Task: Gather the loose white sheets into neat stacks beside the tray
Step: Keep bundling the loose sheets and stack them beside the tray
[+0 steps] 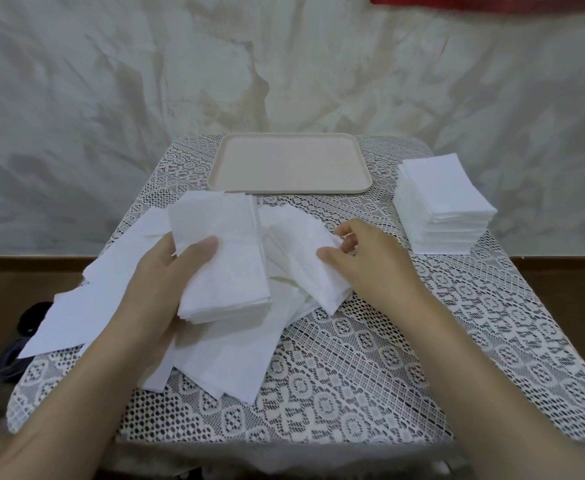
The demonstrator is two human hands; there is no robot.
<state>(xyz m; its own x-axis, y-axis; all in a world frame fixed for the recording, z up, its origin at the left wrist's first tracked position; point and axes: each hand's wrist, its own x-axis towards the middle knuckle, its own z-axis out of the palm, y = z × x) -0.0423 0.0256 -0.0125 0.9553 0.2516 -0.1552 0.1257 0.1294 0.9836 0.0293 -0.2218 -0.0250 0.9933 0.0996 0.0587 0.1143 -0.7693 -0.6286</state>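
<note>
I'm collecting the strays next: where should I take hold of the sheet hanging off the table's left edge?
Pinch the overhanging sheet along its left edge, coming from the left: that part juts past the table edge, so a thumb can probably slip under it.

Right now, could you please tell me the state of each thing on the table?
Tray: flat, no sheets on it.
Finished stack: squared, right of the tray.
Held bundle: gripped by the left hand.
Single sheet: pinched by the right hand.
Loose sheets: scattered, overlapping.
</note>
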